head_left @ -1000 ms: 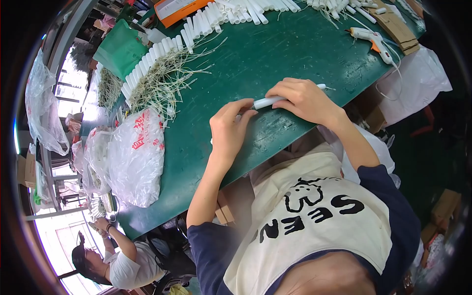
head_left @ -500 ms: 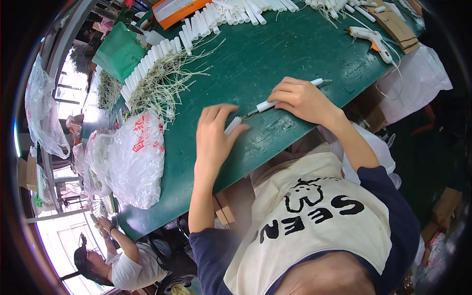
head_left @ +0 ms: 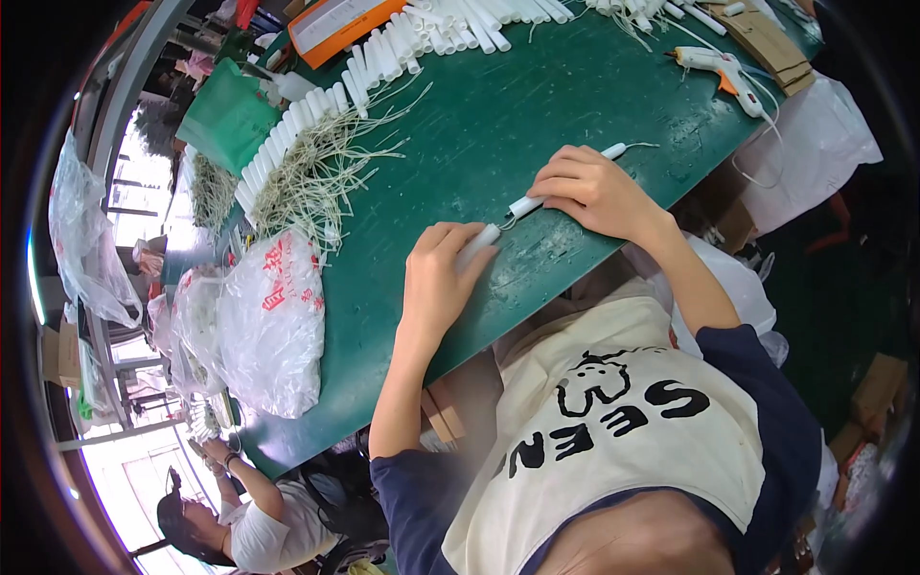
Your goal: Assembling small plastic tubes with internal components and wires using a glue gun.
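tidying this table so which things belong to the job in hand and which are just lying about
In the job:
white tube in the right hand
white piece in the left hand
thin strand between them
probably the row of white tubes

Seemingly lying about:
clear plastic bag
orange box
cardboard
glue gun, unheld, role unclear

White and green, dashes of orange

Between the left fingers [head_left: 455,233], a white tube [head_left: 493,232]; under the right fingers [head_left: 556,184], another tube [head_left: 525,206], also white. Beneath both, the table [head_left: 460,134] is deep green with pale scuffs. Beyond the left fingers: straw-coloured strands [head_left: 311,177], brighter green plastic [head_left: 228,110], an orange box [head_left: 343,42]. Left of them, a clear bag [head_left: 273,335] printed red. Beyond the right fingers, a white-and-orange glue gun [head_left: 724,72] and brown card [head_left: 767,50]. Nearer than all fingers, a cream shirt [head_left: 652,450], black-printed, navy-sleeved.
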The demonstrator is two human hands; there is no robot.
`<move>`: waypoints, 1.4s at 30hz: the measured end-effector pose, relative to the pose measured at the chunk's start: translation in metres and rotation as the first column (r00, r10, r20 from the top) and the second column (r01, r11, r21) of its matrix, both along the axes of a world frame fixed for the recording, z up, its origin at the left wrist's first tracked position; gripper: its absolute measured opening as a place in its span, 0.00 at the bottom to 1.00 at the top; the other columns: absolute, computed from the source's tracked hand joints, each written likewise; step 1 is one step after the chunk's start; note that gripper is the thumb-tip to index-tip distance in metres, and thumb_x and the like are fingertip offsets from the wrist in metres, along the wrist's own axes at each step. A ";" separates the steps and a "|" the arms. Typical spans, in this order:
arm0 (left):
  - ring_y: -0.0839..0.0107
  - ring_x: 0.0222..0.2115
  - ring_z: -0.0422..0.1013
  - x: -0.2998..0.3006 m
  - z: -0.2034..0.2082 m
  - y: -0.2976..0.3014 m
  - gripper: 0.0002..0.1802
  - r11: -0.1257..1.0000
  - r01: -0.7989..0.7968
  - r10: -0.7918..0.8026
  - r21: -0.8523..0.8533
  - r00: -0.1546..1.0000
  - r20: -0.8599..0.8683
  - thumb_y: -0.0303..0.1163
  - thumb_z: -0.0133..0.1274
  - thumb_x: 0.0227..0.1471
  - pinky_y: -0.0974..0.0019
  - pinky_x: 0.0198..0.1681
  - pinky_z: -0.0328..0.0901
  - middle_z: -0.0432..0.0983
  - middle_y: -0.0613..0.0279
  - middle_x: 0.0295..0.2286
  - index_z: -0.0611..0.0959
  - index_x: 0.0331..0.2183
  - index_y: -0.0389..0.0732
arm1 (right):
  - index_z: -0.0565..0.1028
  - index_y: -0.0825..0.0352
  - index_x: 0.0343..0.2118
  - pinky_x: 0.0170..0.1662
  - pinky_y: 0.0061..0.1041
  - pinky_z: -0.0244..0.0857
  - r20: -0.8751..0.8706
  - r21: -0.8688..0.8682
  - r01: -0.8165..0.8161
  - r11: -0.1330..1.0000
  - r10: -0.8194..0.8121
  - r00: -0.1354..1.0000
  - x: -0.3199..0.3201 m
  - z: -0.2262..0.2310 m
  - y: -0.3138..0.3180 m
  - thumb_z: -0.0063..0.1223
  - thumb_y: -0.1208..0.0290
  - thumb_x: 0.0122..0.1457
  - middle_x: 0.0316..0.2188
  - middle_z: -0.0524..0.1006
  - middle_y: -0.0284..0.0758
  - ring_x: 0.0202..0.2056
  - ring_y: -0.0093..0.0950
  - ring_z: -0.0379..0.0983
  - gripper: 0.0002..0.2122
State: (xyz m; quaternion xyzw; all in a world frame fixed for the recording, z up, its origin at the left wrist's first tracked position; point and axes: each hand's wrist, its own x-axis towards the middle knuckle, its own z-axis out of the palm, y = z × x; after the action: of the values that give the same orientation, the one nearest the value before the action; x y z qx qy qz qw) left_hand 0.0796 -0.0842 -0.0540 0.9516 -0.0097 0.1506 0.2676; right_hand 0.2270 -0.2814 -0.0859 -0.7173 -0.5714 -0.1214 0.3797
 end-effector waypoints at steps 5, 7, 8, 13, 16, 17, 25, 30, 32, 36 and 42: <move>0.65 0.30 0.72 0.019 0.023 0.006 0.18 0.998 0.000 0.007 0.064 0.993 -0.121 0.34 0.64 0.38 0.65 0.31 0.66 0.76 0.57 0.31 0.81 0.35 0.39 | 0.76 0.64 0.36 0.45 0.31 0.61 -0.001 -0.015 0.040 0.999 -0.040 0.999 0.000 0.004 -0.003 0.60 0.71 0.44 0.33 0.74 0.31 0.39 0.30 0.67 0.14; 0.60 0.31 0.72 0.038 0.033 0.011 0.19 0.997 -0.052 0.059 0.060 0.992 -0.114 0.40 0.60 0.42 0.61 0.34 0.66 0.76 0.53 0.29 0.80 0.32 0.34 | 0.75 0.64 0.37 0.45 0.32 0.60 -0.008 -0.016 0.069 0.998 -0.069 0.998 0.001 0.003 -0.005 0.61 0.70 0.43 0.34 0.74 0.32 0.40 0.31 0.66 0.16; 0.60 0.31 0.72 0.050 0.039 0.017 0.19 0.993 -0.087 0.095 0.076 0.989 -0.114 0.41 0.60 0.43 0.62 0.34 0.66 0.76 0.53 0.29 0.80 0.32 0.35 | 0.75 0.64 0.38 0.45 0.32 0.60 0.006 0.008 0.071 0.997 -0.071 0.997 0.001 0.003 -0.005 0.62 0.69 0.43 0.34 0.74 0.32 0.40 0.32 0.66 0.17; 0.56 0.35 0.72 0.134 0.027 0.082 0.16 0.906 -0.314 0.272 0.284 0.946 0.176 0.39 0.54 0.49 0.58 0.37 0.66 0.76 0.52 0.32 0.80 0.33 0.36 | 0.75 0.66 0.40 0.44 0.33 0.60 -0.041 0.085 0.049 0.995 -0.046 0.998 0.001 0.007 -0.008 0.63 0.66 0.41 0.36 0.74 0.34 0.41 0.35 0.66 0.20; 0.54 0.33 0.73 0.176 0.010 0.117 0.14 0.812 -0.440 0.332 0.384 0.889 0.316 0.39 0.52 0.49 0.57 0.36 0.67 0.77 0.50 0.30 0.80 0.34 0.38 | 0.74 0.67 0.40 0.44 0.34 0.60 -0.056 0.087 0.055 0.995 -0.050 0.997 -0.001 0.009 -0.008 0.63 0.66 0.41 0.35 0.74 0.34 0.41 0.35 0.66 0.21; 0.54 0.33 0.73 0.186 0.006 0.128 0.14 0.811 -0.440 0.327 0.387 0.888 0.323 0.39 0.52 0.49 0.57 0.36 0.67 0.77 0.50 0.30 0.80 0.34 0.38 | 0.74 0.67 0.40 0.44 0.34 0.60 -0.059 0.087 0.048 0.995 -0.042 0.997 -0.001 0.008 -0.006 0.63 0.65 0.41 0.36 0.74 0.34 0.42 0.35 0.65 0.21; 0.52 0.36 0.74 0.241 0.004 0.125 0.32 0.679 -0.687 0.725 0.259 0.683 -0.090 0.60 0.49 0.43 0.55 0.41 0.66 0.78 0.47 0.32 0.83 0.32 0.38 | 0.74 0.66 0.39 0.45 0.34 0.60 -0.059 0.086 0.053 0.995 -0.048 0.997 0.001 0.005 -0.010 0.62 0.64 0.42 0.36 0.73 0.33 0.43 0.34 0.65 0.20; 0.68 0.21 0.72 0.248 0.002 0.136 0.25 0.735 -0.677 0.669 0.030 0.718 -0.193 0.51 0.54 0.38 0.68 0.28 0.67 0.77 0.57 0.20 0.84 0.21 0.34 | 0.75 0.66 0.38 0.45 0.33 0.59 -0.057 0.073 0.075 0.994 -0.071 0.996 0.003 0.003 -0.009 0.60 0.62 0.46 0.35 0.73 0.33 0.42 0.33 0.65 0.17; 0.74 0.14 0.71 0.247 0.006 0.141 0.20 0.777 -0.624 0.587 -0.083 0.766 -0.260 0.45 0.55 0.38 0.73 0.21 0.67 0.76 0.61 0.16 0.83 0.19 0.34 | 0.75 0.67 0.37 0.45 0.32 0.58 -0.043 0.069 0.086 0.994 -0.083 0.996 0.003 0.002 -0.010 0.58 0.60 0.49 0.34 0.73 0.33 0.42 0.33 0.64 0.17; 0.77 0.14 0.70 0.233 0.019 0.155 0.16 0.687 -0.594 0.544 -0.419 0.803 -0.246 0.37 0.54 0.43 0.76 0.20 0.67 0.77 0.61 0.18 0.83 0.22 0.32 | 0.75 0.66 0.37 0.45 0.33 0.59 -0.061 0.076 0.074 0.994 -0.069 0.996 0.000 0.003 -0.006 0.60 0.63 0.46 0.34 0.73 0.33 0.41 0.33 0.65 0.16; 0.75 0.20 0.70 0.177 0.050 0.153 0.19 0.781 -0.486 0.598 -0.392 0.763 0.246 0.40 0.53 0.50 0.74 0.22 0.67 0.76 0.61 0.22 0.81 0.32 0.30 | 0.75 0.66 0.33 0.42 0.32 0.62 -0.052 0.251 0.137 0.958 -0.128 0.990 0.006 0.018 -0.022 0.60 0.67 0.47 0.32 0.74 0.34 0.39 0.35 0.66 0.12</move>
State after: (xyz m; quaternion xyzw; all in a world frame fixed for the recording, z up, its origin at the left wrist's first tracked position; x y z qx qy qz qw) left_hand 0.2561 0.0683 -0.0036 0.8155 0.2439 0.3922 0.3489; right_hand 0.2327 -0.3030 -0.0677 -0.7016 -0.4951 -0.2060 0.4692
